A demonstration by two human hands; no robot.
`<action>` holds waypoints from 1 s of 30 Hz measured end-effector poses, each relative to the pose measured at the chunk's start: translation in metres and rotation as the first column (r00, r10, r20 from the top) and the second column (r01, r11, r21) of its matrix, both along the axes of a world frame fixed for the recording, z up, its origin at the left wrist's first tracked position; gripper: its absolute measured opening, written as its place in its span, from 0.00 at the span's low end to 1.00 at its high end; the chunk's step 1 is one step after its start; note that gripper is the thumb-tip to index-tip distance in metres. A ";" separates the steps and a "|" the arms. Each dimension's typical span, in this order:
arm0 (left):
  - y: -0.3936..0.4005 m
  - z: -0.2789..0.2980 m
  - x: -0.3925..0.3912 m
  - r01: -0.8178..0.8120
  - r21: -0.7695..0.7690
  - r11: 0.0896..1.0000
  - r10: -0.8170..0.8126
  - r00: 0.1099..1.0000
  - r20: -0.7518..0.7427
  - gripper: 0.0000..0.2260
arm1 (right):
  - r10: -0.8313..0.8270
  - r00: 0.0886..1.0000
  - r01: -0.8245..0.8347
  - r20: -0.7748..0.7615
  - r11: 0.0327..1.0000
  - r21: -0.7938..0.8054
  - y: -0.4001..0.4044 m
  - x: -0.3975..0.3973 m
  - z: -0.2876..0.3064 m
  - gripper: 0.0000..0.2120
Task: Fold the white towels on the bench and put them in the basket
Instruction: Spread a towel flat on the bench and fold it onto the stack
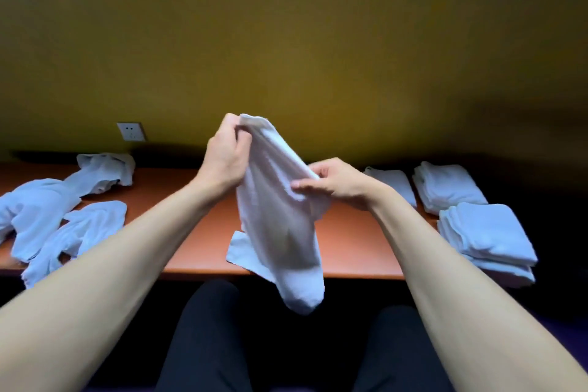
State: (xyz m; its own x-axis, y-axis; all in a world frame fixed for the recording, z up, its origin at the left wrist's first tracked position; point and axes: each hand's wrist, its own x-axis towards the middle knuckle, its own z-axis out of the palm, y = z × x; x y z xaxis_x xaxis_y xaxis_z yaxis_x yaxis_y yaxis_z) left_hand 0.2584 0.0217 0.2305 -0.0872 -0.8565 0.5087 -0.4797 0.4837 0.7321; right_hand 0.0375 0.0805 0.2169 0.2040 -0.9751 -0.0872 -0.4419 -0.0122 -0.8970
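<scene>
A person seated at an orange bench holds one white towel in the air above its near edge, the left hand pinching the top corner high while the right hand grips an edge lower and to the right, both closed on the cloth. The towel's long axis hangs nearly straight down, its tail drooping past the bench edge toward the lap, so spreading it flat looks the next call. Crumpled towels lie left, folded stacks right; no basket shows.
</scene>
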 end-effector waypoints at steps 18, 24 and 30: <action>-0.022 0.005 0.119 -0.415 -0.134 0.900 0.411 0.910 -0.058 0.11 | -0.458 0.458 0.613 -0.762 0.783 -0.102 0.046 -0.133 -0.095 0.09; -0.033 -0.045 0.153 -0.472 -0.026 0.881 0.472 0.880 0.056 0.13 | -0.637 0.309 0.773 -0.706 0.601 -0.204 0.058 -0.148 -0.112 0.10; -0.042 -0.078 0.174 -0.623 0.121 0.773 0.616 0.782 0.091 0.15 | -0.771 0.249 0.808 -0.586 0.499 -0.314 0.037 -0.139 -0.107 0.12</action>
